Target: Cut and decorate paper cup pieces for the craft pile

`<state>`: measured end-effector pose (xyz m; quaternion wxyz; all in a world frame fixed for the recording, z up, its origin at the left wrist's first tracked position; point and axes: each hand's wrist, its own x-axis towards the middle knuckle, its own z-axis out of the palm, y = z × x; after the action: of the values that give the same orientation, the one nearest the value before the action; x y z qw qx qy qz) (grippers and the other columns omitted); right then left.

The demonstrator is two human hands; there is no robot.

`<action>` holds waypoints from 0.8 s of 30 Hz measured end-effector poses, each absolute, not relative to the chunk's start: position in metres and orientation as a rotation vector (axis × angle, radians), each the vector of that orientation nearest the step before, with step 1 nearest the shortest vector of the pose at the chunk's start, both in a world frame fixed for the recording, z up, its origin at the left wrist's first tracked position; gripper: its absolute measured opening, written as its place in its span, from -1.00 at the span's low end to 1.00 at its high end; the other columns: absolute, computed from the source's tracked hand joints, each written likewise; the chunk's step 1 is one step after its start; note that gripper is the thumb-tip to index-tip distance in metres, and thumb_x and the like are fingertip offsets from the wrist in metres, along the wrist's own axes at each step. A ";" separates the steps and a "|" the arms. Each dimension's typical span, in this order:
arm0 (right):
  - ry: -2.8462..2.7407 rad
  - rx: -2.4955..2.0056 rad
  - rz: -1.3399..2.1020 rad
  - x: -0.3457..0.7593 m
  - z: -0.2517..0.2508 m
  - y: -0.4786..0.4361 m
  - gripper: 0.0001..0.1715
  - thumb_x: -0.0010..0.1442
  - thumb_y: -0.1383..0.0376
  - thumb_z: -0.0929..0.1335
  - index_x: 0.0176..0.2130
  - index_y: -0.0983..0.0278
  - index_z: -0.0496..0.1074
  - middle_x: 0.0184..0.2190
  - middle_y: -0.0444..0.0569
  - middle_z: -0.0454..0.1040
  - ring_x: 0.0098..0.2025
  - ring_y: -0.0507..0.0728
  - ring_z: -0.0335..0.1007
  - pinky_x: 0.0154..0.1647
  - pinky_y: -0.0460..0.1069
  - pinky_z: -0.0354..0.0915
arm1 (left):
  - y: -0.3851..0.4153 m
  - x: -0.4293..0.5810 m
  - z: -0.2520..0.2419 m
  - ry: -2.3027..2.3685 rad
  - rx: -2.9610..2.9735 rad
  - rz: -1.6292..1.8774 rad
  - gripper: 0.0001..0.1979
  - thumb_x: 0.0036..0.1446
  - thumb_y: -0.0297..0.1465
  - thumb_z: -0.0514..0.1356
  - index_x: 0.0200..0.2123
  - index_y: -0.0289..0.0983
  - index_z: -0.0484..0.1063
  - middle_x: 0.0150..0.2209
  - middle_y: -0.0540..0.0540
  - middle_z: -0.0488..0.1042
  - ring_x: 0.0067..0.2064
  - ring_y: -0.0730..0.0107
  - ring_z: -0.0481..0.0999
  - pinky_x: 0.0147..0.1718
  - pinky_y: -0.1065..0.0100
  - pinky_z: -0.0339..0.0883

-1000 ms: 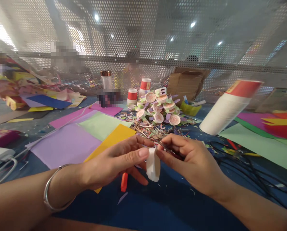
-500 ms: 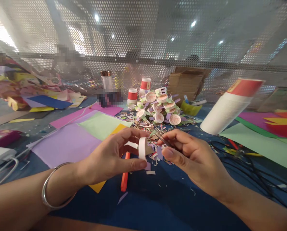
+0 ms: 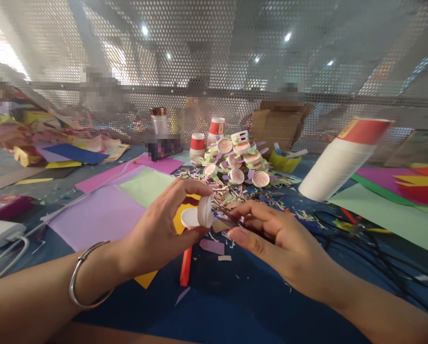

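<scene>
Between the thumb and fingers of my left hand [image 3: 163, 224] is a cut paper cup base [image 3: 205, 212], a short white ring tilted on its side. A rounded white flap [image 3: 190, 218] shows beside it, inside my grip. My right hand [image 3: 271, 234] is closed around a pair of scissors [image 3: 231, 219]; the handles are hidden by my fingers. The blades point left, close to the rim of the cup base. Below, an orange-red marker [image 3: 185, 267] and a purple paper piece [image 3: 212, 247] lie on the blue table. Behind my hands is a heap of decorated cup bases [image 3: 236, 176] with green and purple tabs.
Paper scraps [image 3: 217, 184] surround the heap. A leaning stack of paper cups [image 3: 337, 162] stands at right, near black cables [image 3: 375, 258]. Purple paper [image 3: 95, 210] lies at left beside a white charger [image 3: 2, 232]. A cardboard box [image 3: 276, 126] stands before the perforated metal screen [image 3: 214, 43].
My left hand has turned the cup base, so its opening and the white flap now show. The scissors in my right hand have come down and left, closer to the rim.
</scene>
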<state>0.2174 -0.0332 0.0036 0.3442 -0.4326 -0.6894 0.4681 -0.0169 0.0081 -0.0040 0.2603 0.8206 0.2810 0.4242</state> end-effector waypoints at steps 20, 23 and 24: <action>-1.863 -1.137 1.188 0.214 0.007 -0.034 -0.75 0.35 0.08 0.37 -0.15 0.20 0.43 -0.32 -0.16 0.43 -0.29 0.01 0.39 -0.30 -0.12 0.32 | 0.005 -0.018 -0.005 0.753 2.775 1.245 -0.48 0.07 -0.76 0.23 0.07 -0.28 0.34 0.05 -0.15 0.37 0.10 0.33 0.41 0.13 0.32 0.35; -1.867 -1.143 1.187 0.215 0.007 -0.035 -0.75 0.36 0.08 0.37 -0.17 0.20 0.42 -0.35 -0.18 0.41 -0.31 0.00 0.39 -0.31 -0.13 0.32 | 0.003 -0.018 -0.003 0.775 2.782 1.246 -0.49 0.07 -0.76 0.21 0.07 -0.30 0.34 0.04 -0.15 0.37 0.10 0.33 0.40 0.13 0.33 0.34; -1.863 -1.135 1.191 0.214 0.007 -0.036 -0.76 0.35 0.08 0.37 -0.18 0.20 0.42 -0.33 -0.18 0.42 -0.29 0.00 0.40 -0.30 -0.14 0.32 | 0.003 -0.018 -0.003 0.779 2.786 1.248 -0.49 0.08 -0.76 0.20 0.07 -0.30 0.34 0.04 -0.15 0.36 0.10 0.33 0.39 0.13 0.33 0.34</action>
<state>0.2143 -0.0355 0.0073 0.3224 -0.4322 -0.7096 0.4535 -0.0185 0.0027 -0.0032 -0.0046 0.8843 0.2471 0.3962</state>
